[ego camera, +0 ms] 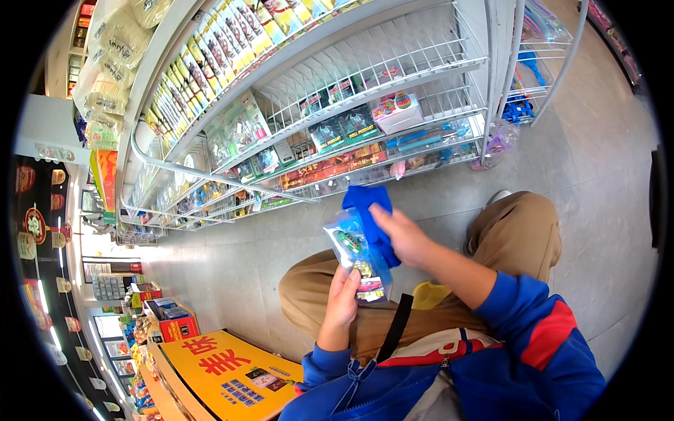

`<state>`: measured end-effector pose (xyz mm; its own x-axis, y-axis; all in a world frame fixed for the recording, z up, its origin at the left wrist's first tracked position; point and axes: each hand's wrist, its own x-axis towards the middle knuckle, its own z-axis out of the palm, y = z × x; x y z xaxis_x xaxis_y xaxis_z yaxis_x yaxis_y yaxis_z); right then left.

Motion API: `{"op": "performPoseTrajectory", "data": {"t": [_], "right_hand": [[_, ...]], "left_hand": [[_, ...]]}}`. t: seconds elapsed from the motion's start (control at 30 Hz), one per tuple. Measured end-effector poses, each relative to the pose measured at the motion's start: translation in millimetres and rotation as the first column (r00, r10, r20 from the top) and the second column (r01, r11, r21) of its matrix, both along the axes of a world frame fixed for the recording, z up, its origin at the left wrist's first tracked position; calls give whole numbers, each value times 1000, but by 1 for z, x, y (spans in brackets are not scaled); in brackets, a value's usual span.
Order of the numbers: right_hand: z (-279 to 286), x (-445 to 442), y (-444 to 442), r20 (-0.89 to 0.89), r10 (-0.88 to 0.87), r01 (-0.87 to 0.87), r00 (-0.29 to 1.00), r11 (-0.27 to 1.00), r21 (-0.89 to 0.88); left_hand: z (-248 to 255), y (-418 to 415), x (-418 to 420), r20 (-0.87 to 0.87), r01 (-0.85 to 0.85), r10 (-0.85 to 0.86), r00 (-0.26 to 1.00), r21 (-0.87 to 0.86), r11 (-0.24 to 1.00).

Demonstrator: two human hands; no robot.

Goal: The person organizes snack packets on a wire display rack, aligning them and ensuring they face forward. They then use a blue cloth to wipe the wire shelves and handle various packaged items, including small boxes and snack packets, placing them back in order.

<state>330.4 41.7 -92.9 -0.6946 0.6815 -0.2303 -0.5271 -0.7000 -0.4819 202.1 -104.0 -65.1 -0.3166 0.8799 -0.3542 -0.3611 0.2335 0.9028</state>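
My left hand (341, 297) grips the lower end of a clear plastic blister package (363, 266). A small green toy car (349, 241) shows through its upper part, and a printed card with a pink car is at the bottom. In my right hand (404, 239), slightly blurred, is a bunched blue cloth (371, 210). The cloth lies against the right side of the package and covers part of it. Both hands are above my bent legs in brown trousers (310, 287), in front of the shelf.
A white wire shelf rack (363, 68) stands ahead with boxed goods, including pendant boxes (358, 123) and a white toy box (397, 111). A smaller rack (542, 73) is at the right. A yellow printed panel (226, 373) stands at lower left. Grey tiled floor (231, 284) lies between.
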Motion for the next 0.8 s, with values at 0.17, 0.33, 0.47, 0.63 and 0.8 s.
{"op": "performPoseTrajectory", "data": {"t": [0.17,0.33,0.47,0.63,0.8], "right_hand": [[-15,-13,-28,52,5,-18,999,965,262],[3,1,-4,12,-59,59,998,998,-8],[-3,9,6,-64,19,-20,998,1000,-21],[-5,-8,-28,190,-272,83,943,748,658],[-10,-3,-19,291,-98,-98,952,802,590]], "left_hand": [[4,25,-9,-35,-133,139,990,141,981],[-34,-7,-17,47,-51,47,998,92,994],[-19,12,0,20,-210,209,978,178,961],[-32,19,17,-342,-134,182,922,161,978],[-34,23,20,-249,-217,270,930,221,951]]}}
